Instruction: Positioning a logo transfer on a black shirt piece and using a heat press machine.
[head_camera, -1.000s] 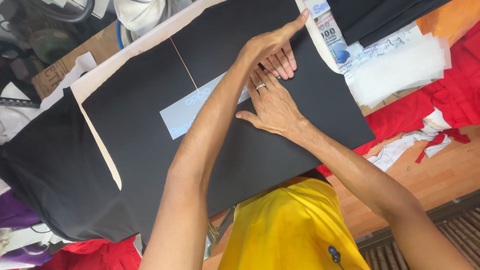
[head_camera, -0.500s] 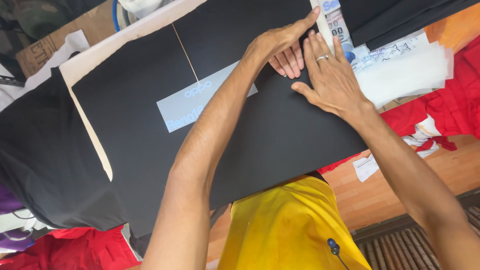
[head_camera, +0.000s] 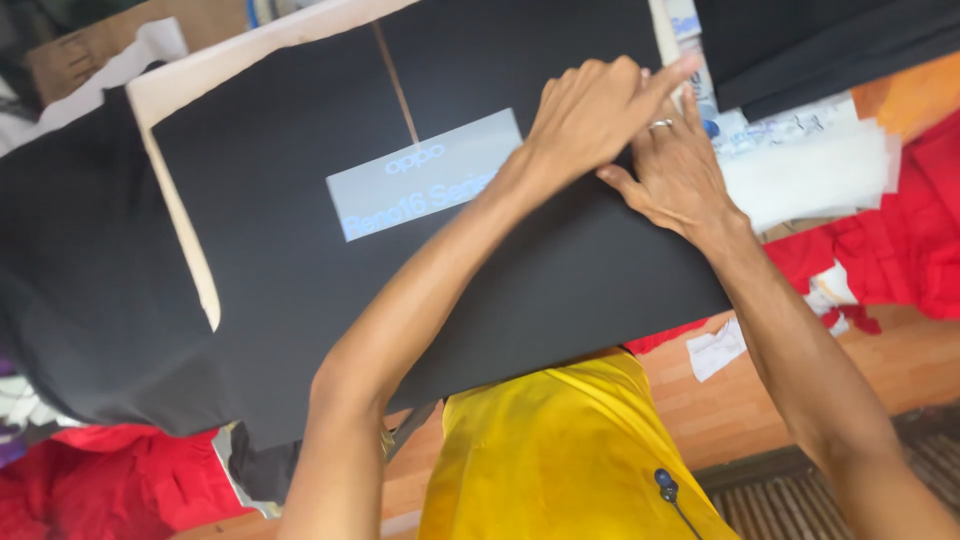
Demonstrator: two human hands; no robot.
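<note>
A black garment [head_camera: 300, 230] lies spread flat over a pale board [head_camera: 180, 75]. A pale blue rectangular transfer sheet [head_camera: 420, 185] with light print rests on its middle. My left hand [head_camera: 590, 115] reaches across from the lower left, with its fingers curled on the garment's right edge. My right hand [head_camera: 675, 165], which wears a ring, lies flat on the cloth right beside and partly under the left hand, thumb spread. The fingertips of both hands meet at the edge, and the exact grip is hidden.
White paper sheets [head_camera: 810, 170] and red cloth [head_camera: 890, 250] lie to the right. Dark folded fabric [head_camera: 830, 40] sits at the top right. More red cloth [head_camera: 120, 480] is at the lower left. My yellow shirt [head_camera: 560, 460] fills the bottom, above a wooden floor [head_camera: 740, 400].
My right hand slid from the middle of the black garment out to its right edge, then closed in against my left hand. The left hand stayed at the edge.
</note>
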